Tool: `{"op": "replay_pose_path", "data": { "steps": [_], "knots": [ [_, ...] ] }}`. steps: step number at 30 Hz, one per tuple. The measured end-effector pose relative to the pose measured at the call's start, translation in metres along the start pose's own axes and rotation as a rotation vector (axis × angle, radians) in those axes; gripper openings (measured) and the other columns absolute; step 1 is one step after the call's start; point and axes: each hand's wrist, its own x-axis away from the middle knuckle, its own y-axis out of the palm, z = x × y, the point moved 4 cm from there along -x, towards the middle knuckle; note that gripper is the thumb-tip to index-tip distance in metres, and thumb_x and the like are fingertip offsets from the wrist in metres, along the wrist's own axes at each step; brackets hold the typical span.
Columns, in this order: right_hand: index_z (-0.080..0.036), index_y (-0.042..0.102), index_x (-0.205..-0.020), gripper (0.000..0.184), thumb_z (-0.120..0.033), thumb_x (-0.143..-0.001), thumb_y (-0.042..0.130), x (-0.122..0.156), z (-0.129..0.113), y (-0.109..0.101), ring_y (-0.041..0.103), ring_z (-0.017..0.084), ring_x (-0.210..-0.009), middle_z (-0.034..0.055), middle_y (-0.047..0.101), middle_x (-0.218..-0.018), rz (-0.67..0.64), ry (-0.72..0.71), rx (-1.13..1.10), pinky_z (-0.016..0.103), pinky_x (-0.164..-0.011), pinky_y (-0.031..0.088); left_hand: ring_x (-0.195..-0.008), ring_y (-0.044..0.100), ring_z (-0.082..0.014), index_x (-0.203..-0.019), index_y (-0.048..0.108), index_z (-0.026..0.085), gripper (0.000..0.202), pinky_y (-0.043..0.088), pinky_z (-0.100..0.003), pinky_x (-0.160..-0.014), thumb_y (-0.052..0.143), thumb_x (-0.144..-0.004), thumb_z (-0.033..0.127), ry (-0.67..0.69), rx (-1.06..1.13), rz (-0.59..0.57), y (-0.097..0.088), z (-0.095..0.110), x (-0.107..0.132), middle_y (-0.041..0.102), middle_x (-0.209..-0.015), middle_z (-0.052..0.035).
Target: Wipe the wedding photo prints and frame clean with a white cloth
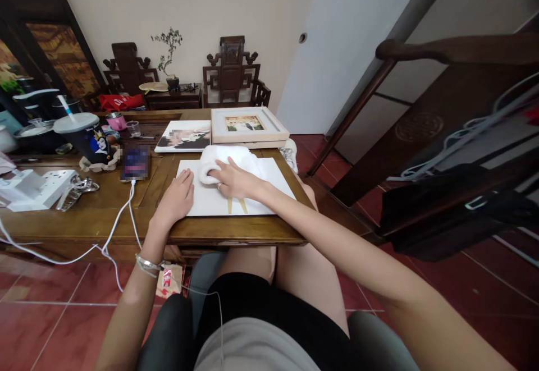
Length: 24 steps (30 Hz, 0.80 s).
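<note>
A white rectangular board point(269, 186) lies flat near the front edge of the wooden table, with two gold-coloured strips on its lower middle part. My left hand point(179, 194) rests flat on the board's left edge, fingers stretched out. On top of the board, my right hand point(236, 179) presses down on a bunched white cloth point(227, 155), with the fingers tucked partly into its folds. The cloth covers the board's upper middle.
Behind the board lie a photo print point(185, 135) and a white framed picture point(248, 127). To the left are a charging phone point(135, 163), a lidded cup with a straw point(86, 138), a power strip point(46, 188) and white cables point(120, 211). A dark wooden chair point(421, 124) stands at right.
</note>
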Motion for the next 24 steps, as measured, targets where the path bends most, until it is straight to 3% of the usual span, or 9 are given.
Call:
{"op": "replay_pose_path", "data": {
  "steps": [3, 6, 10, 14, 18, 24],
  "knots": [
    [-0.006, 0.054, -0.122, 0.041, -0.006, -0.083, 0.045, -0.003, -0.005, 0.003, 0.039, 0.034, -0.135, 0.025, 0.051, -0.136, 0.008, 0.008, 0.083, 0.06, -0.112, 0.022, -0.144, 0.031, -0.0278, -0.14, 0.042, 0.005, 0.051, 0.028, -0.048, -0.117, 0.027, -0.096, 0.025, 0.011, 0.006, 0.01, 0.0, -0.001, 0.0, 0.038, -0.152, -0.02],
    [-0.005, 0.054, -0.123, 0.043, -0.006, -0.081, 0.047, 0.015, -0.024, 0.002, 0.037, 0.035, -0.137, 0.026, 0.045, -0.144, 0.003, -0.026, 0.106, 0.061, -0.112, 0.02, -0.144, 0.03, -0.0276, -0.14, 0.043, 0.006, 0.05, 0.027, -0.049, -0.117, 0.027, -0.096, 0.024, 0.014, 0.009, 0.012, 0.0, -0.001, 0.0, 0.038, -0.152, -0.0197],
    [-0.006, 0.06, -0.116, 0.04, -0.005, -0.078, 0.047, 0.055, -0.06, -0.008, 0.037, 0.035, -0.137, 0.026, 0.05, -0.139, -0.008, -0.1, 0.048, 0.063, -0.113, 0.018, -0.144, 0.03, -0.0275, -0.139, 0.043, 0.002, 0.05, 0.026, -0.046, -0.118, 0.027, -0.095, 0.022, -0.006, 0.004, 0.003, -0.001, 0.003, 0.001, 0.038, -0.151, -0.0217],
    [-0.012, 0.064, -0.106, 0.037, -0.005, -0.073, 0.048, 0.085, -0.083, -0.021, 0.045, 0.032, -0.132, 0.0204, 0.06, -0.128, -0.077, -0.17, -0.042, 0.061, -0.115, 0.018, -0.144, 0.031, -0.0263, -0.138, 0.044, 0.007, 0.048, 0.026, -0.046, -0.118, 0.029, -0.095, 0.021, -0.008, 0.005, 0.008, -0.004, 0.006, 0.002, 0.04, -0.151, -0.0185],
    [-0.015, 0.063, -0.112, 0.043, -0.004, -0.075, 0.046, 0.08, -0.071, -0.021, 0.049, 0.028, -0.129, 0.015, 0.067, -0.115, -0.103, -0.161, -0.142, 0.055, -0.116, 0.022, -0.144, 0.031, -0.0266, -0.139, 0.044, 0.009, 0.048, 0.027, -0.046, -0.117, 0.028, -0.096, 0.024, -0.001, 0.025, 0.012, -0.004, 0.004, 0.003, 0.041, -0.15, -0.0171],
    [-0.011, 0.057, -0.124, 0.045, -0.006, -0.081, 0.042, 0.017, -0.016, -0.005, 0.038, 0.029, -0.138, 0.0162, 0.063, -0.125, -0.01, -0.013, -0.058, 0.056, -0.114, 0.022, -0.143, 0.032, -0.027, -0.137, 0.047, 0.011, 0.048, 0.029, -0.048, -0.116, 0.03, -0.094, 0.025, -0.006, 0.061, 0.033, -0.001, -0.001, 0.001, 0.042, -0.15, -0.0156]
  ]
}}
